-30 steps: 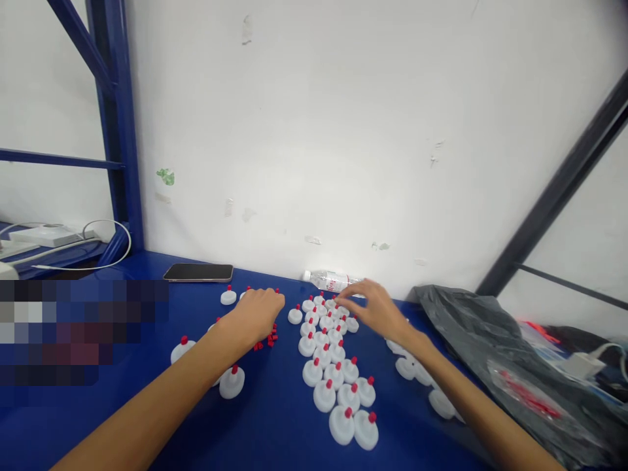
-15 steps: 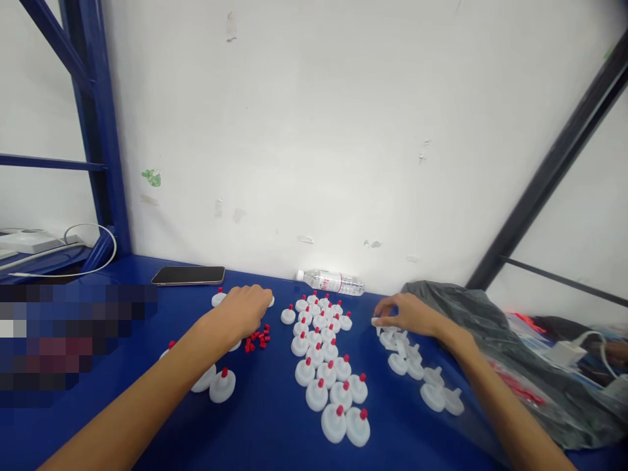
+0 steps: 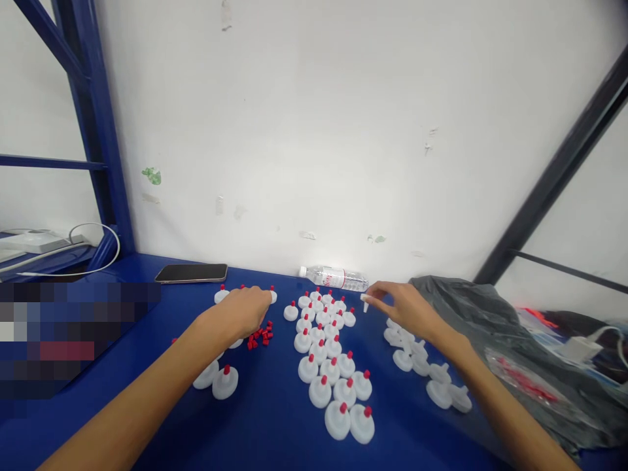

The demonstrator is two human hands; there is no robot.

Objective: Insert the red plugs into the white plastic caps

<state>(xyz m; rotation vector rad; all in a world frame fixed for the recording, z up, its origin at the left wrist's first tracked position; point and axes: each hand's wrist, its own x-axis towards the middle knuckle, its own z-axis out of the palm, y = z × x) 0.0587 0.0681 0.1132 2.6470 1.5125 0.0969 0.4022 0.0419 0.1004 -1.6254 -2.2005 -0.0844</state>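
My left hand [image 3: 245, 313] is curled with its knuckles up, just behind a small heap of red tips [image 3: 260, 335]. Its fingertips are hidden, so what they hold, if anything, does not show. With thumb and fingers, my right hand [image 3: 400, 304] pinches a white spouted lid [image 3: 364, 301], lifted above the table with its spout pointing down. Several similar white lids without tips [image 3: 438, 394] lie below that hand. In the middle stand rows of white lids with red tips on their spouts [image 3: 320, 392]; more capped lids [image 3: 225, 384] surround my left forearm.
A phone [image 3: 191, 273] and a lying plastic bottle [image 3: 338, 278] are along the wall on the blue table [image 3: 275, 425]. At right lie a dark grey plastic bag [image 3: 446, 304] and a clear bag of red pieces [image 3: 527, 381]. A blue metal frame [image 3: 105, 131] rises at left.
My right hand has moved up and left from the loose lids, carrying one white lid away from them. My left hand stays by the red tips.
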